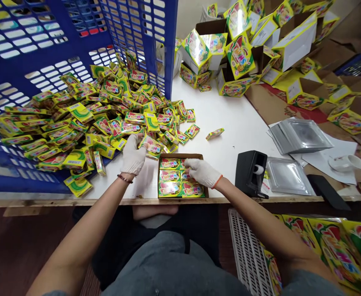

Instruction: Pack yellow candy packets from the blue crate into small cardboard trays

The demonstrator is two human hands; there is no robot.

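1. A large blue plastic lattice crate [23,41] lies tipped on its side at the far left of the white surface [229,119]. It walls in that whole end.
2. A heap of small yellow-and-green printed packets [84,119] spills out of the crate's mouth. The packets are flat and rectangular, with red lettering, and they lie at every angle. The heap reaches the near edge of the surface.
3. The left hand [133,156], in a white knit glove, sits at the heap's near right edge. Its fingers [139,142] are curled, grasping the end of one packet [151,144], which is tilted up off the pile.
4. Just beside it stands a shallow brown cardboard tray [180,156], at the front edge of the surface. Rows of packets [169,183] lie flat and face up inside, filling its near part.
5. The right hand [201,172], also gloved, rests on the packets in the tray's right half. Its fingers [190,164] are released and stretched flat.
6. A stray packet [214,133] lies alone beyond the tray.
7. A black tape dispenser [250,172] stands near the tray's right side, close to the right wrist.
8. Clear plastic sheets [300,135] lie stacked further right, and a white cup [346,162] stands past them.
9. Open yellow-and-green display cartons [238,53] are piled along the far right, well apart from both hands.
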